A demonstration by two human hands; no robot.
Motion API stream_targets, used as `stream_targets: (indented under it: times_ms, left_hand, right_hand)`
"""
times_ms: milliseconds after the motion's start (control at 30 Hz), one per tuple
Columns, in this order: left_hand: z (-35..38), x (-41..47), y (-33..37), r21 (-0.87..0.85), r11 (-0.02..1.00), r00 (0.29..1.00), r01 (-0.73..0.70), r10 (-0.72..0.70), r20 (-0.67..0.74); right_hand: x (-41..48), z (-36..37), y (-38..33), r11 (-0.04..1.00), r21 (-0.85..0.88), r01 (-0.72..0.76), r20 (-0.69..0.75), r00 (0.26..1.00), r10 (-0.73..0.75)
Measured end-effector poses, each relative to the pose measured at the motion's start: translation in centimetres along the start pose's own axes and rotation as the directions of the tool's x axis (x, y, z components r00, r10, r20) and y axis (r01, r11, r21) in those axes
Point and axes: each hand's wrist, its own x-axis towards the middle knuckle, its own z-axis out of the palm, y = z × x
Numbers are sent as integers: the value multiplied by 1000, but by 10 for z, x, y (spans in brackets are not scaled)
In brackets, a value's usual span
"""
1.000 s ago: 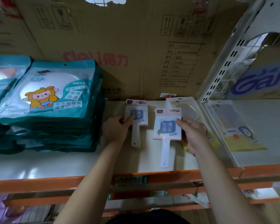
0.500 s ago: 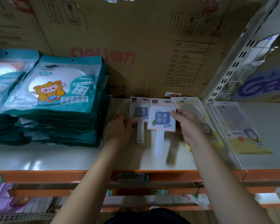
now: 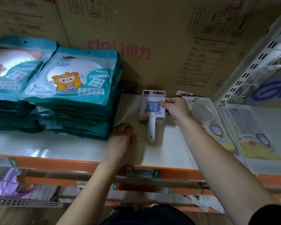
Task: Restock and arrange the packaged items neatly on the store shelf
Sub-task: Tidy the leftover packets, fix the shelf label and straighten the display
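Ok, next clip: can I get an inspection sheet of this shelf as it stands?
Surface: white shelf, orange front rail.
Job's things: two pink mirror packs stacked, handles toward the person.
Clutter: teal pack stacks left; clear packs right.
Fingers: right hand pinches the top one's edge; left hand rests on shelf, holds nothing.
Cables: nothing seen.
Surroundings: cardboard box behind; slotted upright right.
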Motion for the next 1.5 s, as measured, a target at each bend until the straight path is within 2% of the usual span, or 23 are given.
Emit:
stream_targets:
  times_ms: [133,233,300,600,700,800,867,1000,1200,1300,1500]
  left_hand:
    - [1,-1,-2,11,1000,1000,-12,13,-13]
    - [1,-2,-2,10,1000,1000,-14,14,-16]
    - [1,-1,-2,13,1000,1000,-17,17,-18]
    - [0,3,-1,-28,998,998,50,-48,48]
    - [-2,9,0,-32,999,997,-4,6,83]
    - [-6,15,13,-102,991,993,-85,93,77]
    - [-7,21,29,-151,975,983,-165,175,59]
    - [2,32,73,-16,941,939,-338,338,62]
    - [43,16,162,-18,855,848,-518,516,123]
    - [70,5,214,-21,834,824,-551,548,142]
    - [124,-19,324,-47,842,831,-537,537,143]
  right_hand:
    - [4,1,3,998,-65,25,-46,999,-28]
    - [8,3,7,970,-242,30,-87,995,-52]
    - [11,4,12,954,-298,38,-116,990,-76]
    - [-6,1,25,979,-195,58,-131,988,-85]
    - [-19,-12,24,984,-155,86,-164,980,-112]
    - [-36,-37,22,983,-121,140,-269,948,-168]
    - [-50,-59,24,978,-127,164,-342,918,-199]
    - [-80,-105,43,961,-218,170,-432,866,-251]
    - [-120,-174,89,961,-268,72,-531,821,-210]
    - [-138,-220,112,951,-302,67,-549,803,-231]
    - [-172,-323,157,911,-412,12,-496,836,-236]
